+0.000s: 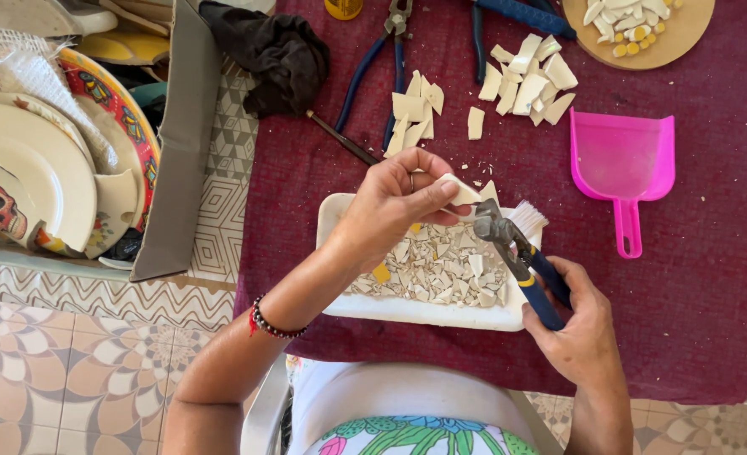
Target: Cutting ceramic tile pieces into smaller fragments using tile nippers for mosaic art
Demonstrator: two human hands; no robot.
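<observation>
Two hands are busy: a cream tile shard [460, 190] is pinched in the left hand [390, 202], and blue-handled nippers [521, 261] are clenched in the right hand [580, 324], jaws right at the shard's edge, over a white tray [424, 312] of chips. Looks like mid-nip; a steady squeeze is probably needed next.

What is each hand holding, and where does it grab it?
Left hand: a cream tile piece, pinched at its edge by the fingers. Right hand: nippers, by the blue handles.
</observation>
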